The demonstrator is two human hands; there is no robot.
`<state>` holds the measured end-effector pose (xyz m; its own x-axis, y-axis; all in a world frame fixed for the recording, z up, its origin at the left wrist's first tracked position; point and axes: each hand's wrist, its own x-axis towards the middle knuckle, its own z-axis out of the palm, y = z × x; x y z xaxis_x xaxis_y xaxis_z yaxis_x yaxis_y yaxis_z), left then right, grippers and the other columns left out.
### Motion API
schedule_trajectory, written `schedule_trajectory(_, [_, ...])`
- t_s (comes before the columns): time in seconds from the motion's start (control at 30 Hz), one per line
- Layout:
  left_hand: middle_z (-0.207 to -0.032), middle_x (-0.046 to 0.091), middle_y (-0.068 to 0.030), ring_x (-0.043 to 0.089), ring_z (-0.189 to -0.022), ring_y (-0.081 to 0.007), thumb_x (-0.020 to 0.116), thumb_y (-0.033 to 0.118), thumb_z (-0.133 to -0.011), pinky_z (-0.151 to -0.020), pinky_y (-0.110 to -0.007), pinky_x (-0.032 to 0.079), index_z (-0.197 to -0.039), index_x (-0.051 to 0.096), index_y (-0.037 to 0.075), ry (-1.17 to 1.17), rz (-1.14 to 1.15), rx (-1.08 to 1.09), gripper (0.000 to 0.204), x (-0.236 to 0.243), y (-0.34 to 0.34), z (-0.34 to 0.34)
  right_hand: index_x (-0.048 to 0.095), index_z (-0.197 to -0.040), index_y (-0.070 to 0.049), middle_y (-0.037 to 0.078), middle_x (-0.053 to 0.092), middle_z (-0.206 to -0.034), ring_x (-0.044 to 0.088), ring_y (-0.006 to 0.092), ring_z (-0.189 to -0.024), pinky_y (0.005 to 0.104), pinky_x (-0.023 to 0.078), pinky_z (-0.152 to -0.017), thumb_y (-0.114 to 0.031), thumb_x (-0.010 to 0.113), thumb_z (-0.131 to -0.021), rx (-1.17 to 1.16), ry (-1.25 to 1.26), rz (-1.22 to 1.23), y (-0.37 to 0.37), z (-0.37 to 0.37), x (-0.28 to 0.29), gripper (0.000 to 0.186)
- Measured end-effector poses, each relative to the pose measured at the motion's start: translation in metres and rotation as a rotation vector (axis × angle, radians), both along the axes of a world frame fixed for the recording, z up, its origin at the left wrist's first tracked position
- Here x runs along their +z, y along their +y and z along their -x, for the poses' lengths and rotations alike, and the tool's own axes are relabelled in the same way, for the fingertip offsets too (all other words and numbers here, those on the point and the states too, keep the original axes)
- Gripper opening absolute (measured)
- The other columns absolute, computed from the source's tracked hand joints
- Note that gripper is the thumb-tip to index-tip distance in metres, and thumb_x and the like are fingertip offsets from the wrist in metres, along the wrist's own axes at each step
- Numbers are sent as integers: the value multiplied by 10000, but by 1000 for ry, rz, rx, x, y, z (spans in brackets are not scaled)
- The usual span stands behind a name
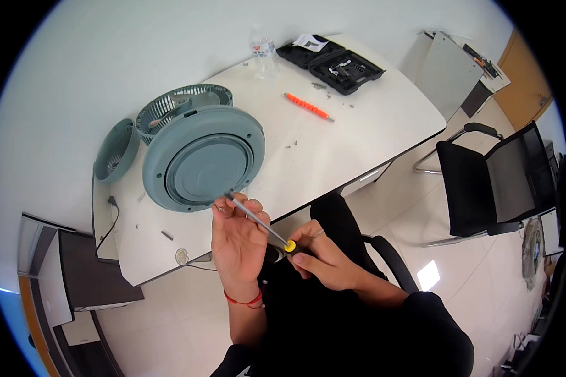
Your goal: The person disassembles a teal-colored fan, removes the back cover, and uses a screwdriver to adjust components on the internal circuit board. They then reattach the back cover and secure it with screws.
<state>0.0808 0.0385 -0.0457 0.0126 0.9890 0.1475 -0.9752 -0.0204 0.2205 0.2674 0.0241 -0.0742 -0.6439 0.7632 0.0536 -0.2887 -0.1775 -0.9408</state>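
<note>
My right hand [324, 256] grips the black and yellow handle of a screwdriver [258, 220], its long metal shaft pointing up and left. My left hand [239, 242] is palm up with curled fingers, close to the screwdriver's tip. Between its thumb and fingertips is a tiny shiny piece that looks like a screw [220, 209]. Just beyond my fingers a grey-green round fan base [207, 169] shows its underside, with a round recessed panel and holes along the rim. Behind it lies the slatted fan housing [151, 112]; a matching round cover [117, 151] leans at the left.
On the white table [352, 144] are an orange ribbed rod [309, 107], a plastic bottle [263, 53], an open black tool case [343, 68] and several scattered small metal pieces. A dark cable [110, 229] hangs at the left edge. A black chair [468, 182] stands to the right.
</note>
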Motion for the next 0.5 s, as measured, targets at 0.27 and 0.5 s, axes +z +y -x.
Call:
schedule_trajectory(0.27, [-1074,566,5,547,-937,-171,489,299,-1072,-858,-335,477,-1069,620,148,-6,-11,-5,200,5,-1,-1,453,-1237,66,183,687,-1041,709,224,-971,299,527,-877,-80,606,-987,-119,-131,-233,-16,-17,-13,327])
schedule_trajectory(0.5, [-1061,559,-2,535,-910,-146,498,289,-1069,-803,-298,470,-1076,612,121,115,36,58,203,3,5,-5,456,-1210,67,199,723,-1012,724,259,-1032,313,539,-897,-80,620,-982,-158,-187,-242,-14,-22,-12,317])
